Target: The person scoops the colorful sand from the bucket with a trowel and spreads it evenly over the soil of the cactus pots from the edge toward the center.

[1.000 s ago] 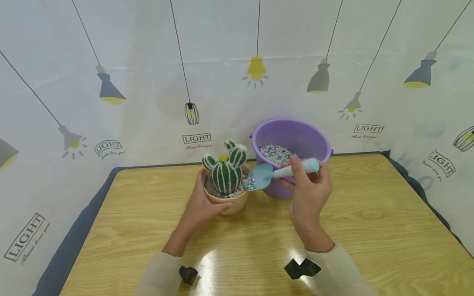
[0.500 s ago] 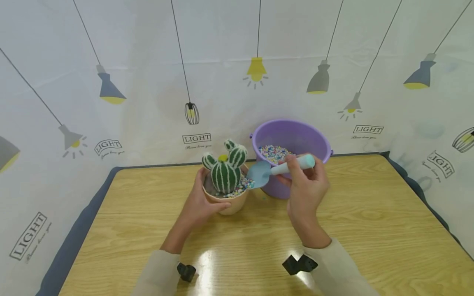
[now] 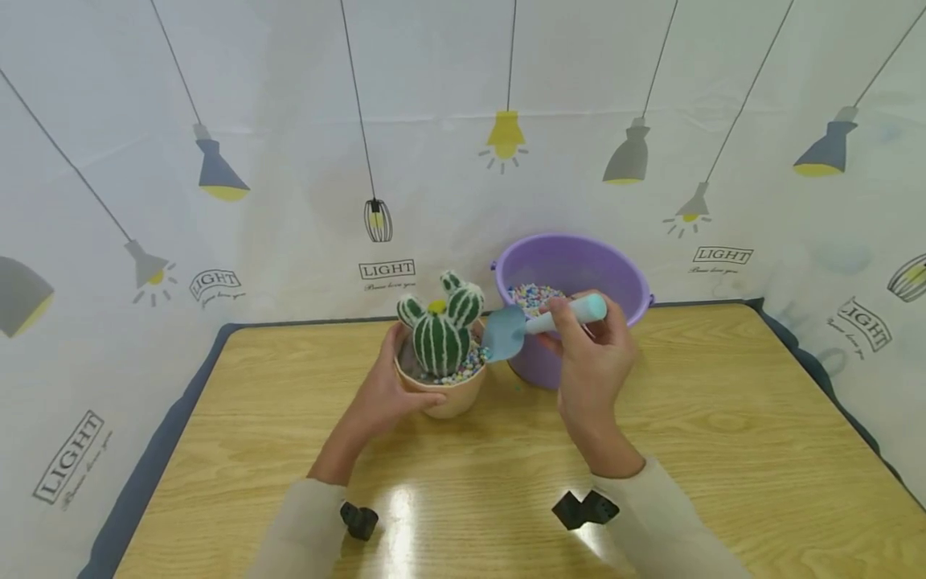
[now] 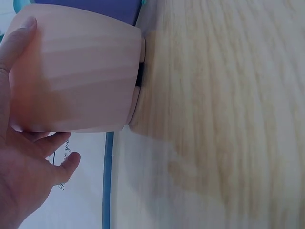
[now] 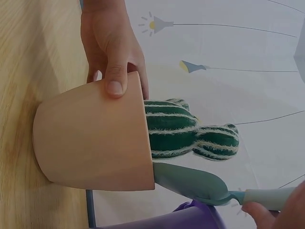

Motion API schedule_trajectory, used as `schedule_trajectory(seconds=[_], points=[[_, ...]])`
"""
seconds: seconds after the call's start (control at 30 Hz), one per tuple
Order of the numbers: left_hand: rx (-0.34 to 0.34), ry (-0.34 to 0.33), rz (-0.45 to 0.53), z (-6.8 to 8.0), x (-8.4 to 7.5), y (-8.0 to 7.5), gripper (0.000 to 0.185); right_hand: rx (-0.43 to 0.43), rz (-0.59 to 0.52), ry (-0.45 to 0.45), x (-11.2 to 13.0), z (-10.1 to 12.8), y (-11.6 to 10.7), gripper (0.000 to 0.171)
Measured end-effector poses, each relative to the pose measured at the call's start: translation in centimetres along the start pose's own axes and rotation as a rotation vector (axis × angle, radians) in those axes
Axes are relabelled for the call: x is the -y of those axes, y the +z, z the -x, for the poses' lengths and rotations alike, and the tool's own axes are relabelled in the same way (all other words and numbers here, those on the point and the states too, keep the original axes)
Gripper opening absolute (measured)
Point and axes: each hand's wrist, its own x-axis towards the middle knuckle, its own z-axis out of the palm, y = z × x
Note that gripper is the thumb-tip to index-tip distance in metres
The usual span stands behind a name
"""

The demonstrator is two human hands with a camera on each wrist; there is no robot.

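Note:
A peach-coloured flowerpot [image 3: 457, 400] stands on the table with a green, white-striped toy cactus [image 3: 441, 346] in it. My left hand [image 3: 385, 392] grips its left side, thumb across the front wall and fingers round the side. Colourful beads [image 3: 463, 373] lie around the cactus's base, mostly on the right. My right hand [image 3: 595, 366] holds a pale blue toy trowel [image 3: 505, 333] by its handle. The blade tilts down to the left, its tip over the pot's right rim with a few beads at it. In the right wrist view, the blade [image 5: 193, 183] reaches into the pot's mouth beside the cactus.
Right behind the trowel stands a purple bucket [image 3: 537, 363] containing more colourful beads [image 3: 531, 297]. The wooden table [image 3: 463, 498] ends at a white cloth backdrop [image 3: 304, 161] printed with lamps.
My right hand has shifted slightly left and tipped the trowel further down. Beads have slid off its blade into the pot, leaving few at the tip. The left hand still steadies the flowerpot.

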Motion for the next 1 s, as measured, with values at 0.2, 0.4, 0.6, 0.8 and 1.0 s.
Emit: schedule_trajectory(seconds=[0.2, 0.4, 0.6, 0.8, 1.0], points=[[0.032, 0.029, 0.000, -0.6, 1.3, -0.4, 0.121, 0.060, 0.015, 0.002, 0.2, -0.1, 0.2, 0.025], [0.054, 0.031, 0.036, -1.0, 2.4, -0.6, 0.122, 0.175, 0.049, -0.061, 0.1, -0.2, 0.4, 0.026], [0.068, 0.016, 0.044, -1.1, 2.6, -0.7, 0.122, 0.224, 0.072, -0.097, 0.1, 0.0, 0.4, 0.028], [0.091, -0.028, 0.045, -1.1, 2.7, -1.0, 0.125, 0.225, 0.123, -0.154, 0.0, -0.4, 0.3, 0.027], [0.065, -0.050, 0.067, -0.7, 2.1, -0.7, 0.128, 0.214, 0.186, -0.179, 0.4, -1.2, 0.0, 0.025]])
